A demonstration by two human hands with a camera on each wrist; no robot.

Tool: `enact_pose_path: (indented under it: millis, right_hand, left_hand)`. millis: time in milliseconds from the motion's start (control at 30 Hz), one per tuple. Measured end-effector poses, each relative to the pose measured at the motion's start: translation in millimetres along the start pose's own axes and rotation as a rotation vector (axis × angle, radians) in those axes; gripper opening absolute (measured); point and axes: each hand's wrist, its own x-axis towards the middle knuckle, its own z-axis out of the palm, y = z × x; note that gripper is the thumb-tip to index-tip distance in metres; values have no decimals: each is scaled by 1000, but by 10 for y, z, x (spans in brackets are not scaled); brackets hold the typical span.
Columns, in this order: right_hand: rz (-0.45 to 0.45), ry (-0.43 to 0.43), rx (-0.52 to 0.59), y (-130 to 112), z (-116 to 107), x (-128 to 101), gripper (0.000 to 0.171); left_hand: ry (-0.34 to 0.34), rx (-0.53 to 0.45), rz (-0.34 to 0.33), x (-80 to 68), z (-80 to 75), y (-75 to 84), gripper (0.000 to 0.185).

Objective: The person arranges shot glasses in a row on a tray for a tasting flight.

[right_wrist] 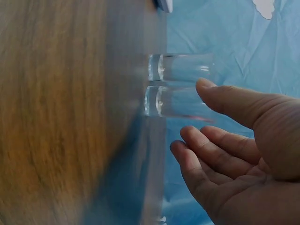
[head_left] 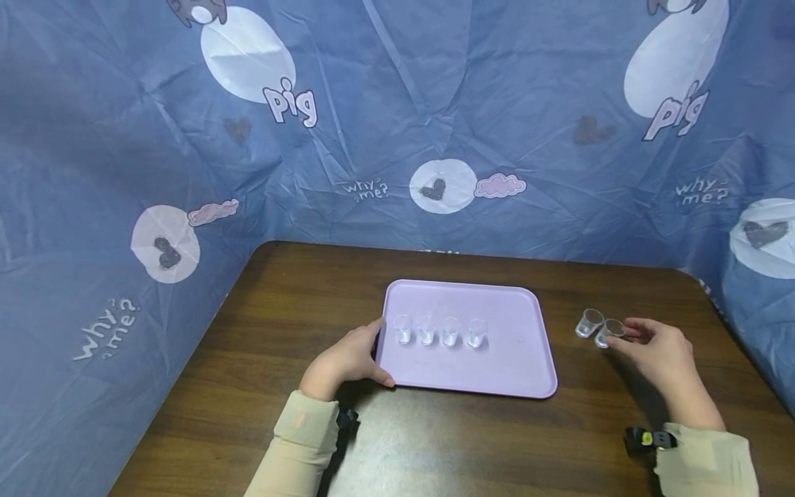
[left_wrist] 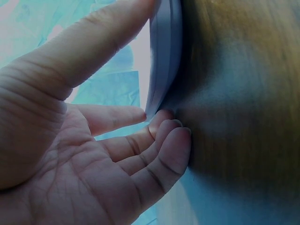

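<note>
A lilac tray lies on the table with several small clear shot glasses in a row on it. My left hand spans the tray's near left corner, thumb at the front edge. In the left wrist view, the thumb and index finger touch the tray's rim while the other fingers rest loosely beside it. Right of the tray stand two more upright glasses, a left one and a right one. My right hand is around the right one, its thumb overlapping the rim and its fingers spread apart from the glass.
The dark wooden table ends at a blue printed cloth hanging behind and along both sides. The tray's raised rim borders the glasses on it. The two glasses on the right stand close together.
</note>
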Motion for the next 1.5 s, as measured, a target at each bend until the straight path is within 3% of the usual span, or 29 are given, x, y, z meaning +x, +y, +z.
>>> enact_pose_path:
  millis: [867, 1500]
  right_hand:
    - [-21, 11, -28, 14, 123, 33, 44]
    - [-22, 18, -23, -42, 61, -38, 41]
  left_hand:
    - [5, -1, 2, -12, 3, 19, 116]
    - [1, 2, 0, 3, 2, 2, 116]
